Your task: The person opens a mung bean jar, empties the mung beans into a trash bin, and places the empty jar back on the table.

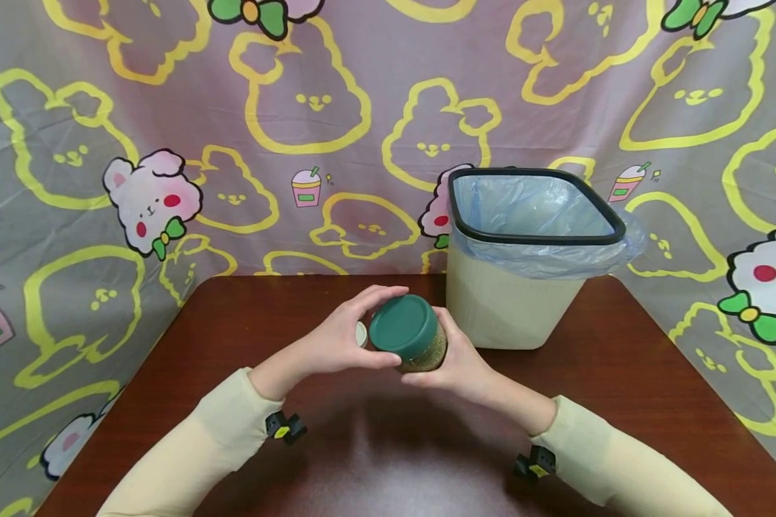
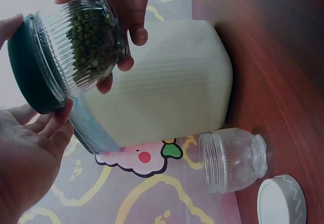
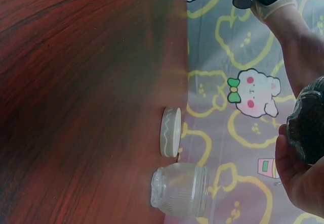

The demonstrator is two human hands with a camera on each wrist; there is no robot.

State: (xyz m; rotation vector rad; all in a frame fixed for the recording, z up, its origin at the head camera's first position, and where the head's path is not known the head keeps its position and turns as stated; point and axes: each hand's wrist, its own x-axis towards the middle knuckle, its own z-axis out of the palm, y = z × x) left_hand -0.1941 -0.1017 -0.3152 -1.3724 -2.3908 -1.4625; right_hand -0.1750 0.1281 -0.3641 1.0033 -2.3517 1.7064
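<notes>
A ribbed glass jar (image 2: pixel 83 44) holding small green beans or seeds is lifted above the table and tilted, with a dark green lid (image 1: pixel 402 327) on it. My left hand (image 1: pixel 339 334) holds the lid by its edge, thumb and fingers on opposite sides. Around the jar's body curl the fingers of my right hand (image 1: pixel 465 362). A second, clear glass jar (image 2: pixel 233 160) stands uncovered on the table, its contents not visible. Beside it lies a white lid (image 2: pixel 281 201); the head view shows only part of this lid behind my left hand.
Toward the back right of the brown table (image 1: pixel 246 316) stands a cream bin (image 1: pixel 517 301) with a black rim and a blue plastic liner (image 1: pixel 530 208). A patterned curtain (image 1: pixel 336 172) hangs behind and along both sides of the table.
</notes>
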